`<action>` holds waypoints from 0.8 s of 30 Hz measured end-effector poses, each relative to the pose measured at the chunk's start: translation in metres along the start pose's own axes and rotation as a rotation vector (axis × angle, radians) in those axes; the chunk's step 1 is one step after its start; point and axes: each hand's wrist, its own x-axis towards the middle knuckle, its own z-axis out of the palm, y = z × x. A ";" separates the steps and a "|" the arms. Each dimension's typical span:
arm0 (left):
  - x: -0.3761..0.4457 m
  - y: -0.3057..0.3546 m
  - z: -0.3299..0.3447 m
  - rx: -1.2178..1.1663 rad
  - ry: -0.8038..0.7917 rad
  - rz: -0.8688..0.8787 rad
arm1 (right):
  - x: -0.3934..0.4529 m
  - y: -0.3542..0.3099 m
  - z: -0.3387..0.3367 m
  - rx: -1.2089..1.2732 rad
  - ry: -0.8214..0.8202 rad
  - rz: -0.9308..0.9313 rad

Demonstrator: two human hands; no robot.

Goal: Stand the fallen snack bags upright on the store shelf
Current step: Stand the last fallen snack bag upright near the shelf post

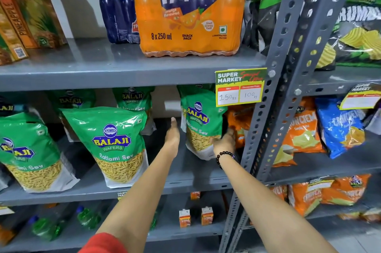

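Green Balaji Ratlami Sev snack bags stand on the grey middle shelf [185, 182]. My right hand [225, 141], with a black bead bracelet at the wrist, grips the lower right edge of the rightmost green bag [201, 120], which stands upright and leans slightly. My left hand [172, 135] is flat with fingers together just left of that bag, apart from it and holding nothing. A large green bag [115, 143] stands at the shelf front in the middle, another [26, 149] at the left. More green bags [134, 98] stand behind them.
An orange Fanta pack [189, 11] and pineapple juice cartons [22, 11] sit on the upper shelf. A price tag [240, 86] hangs over the shelf edge. Orange snack bags [240, 120] lie right of my hand. A perforated upright post [268, 118] divides the neighbouring rack of chips.
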 end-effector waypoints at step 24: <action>0.003 -0.023 0.015 0.208 -0.102 0.228 | 0.010 0.020 0.003 0.250 -0.176 -0.196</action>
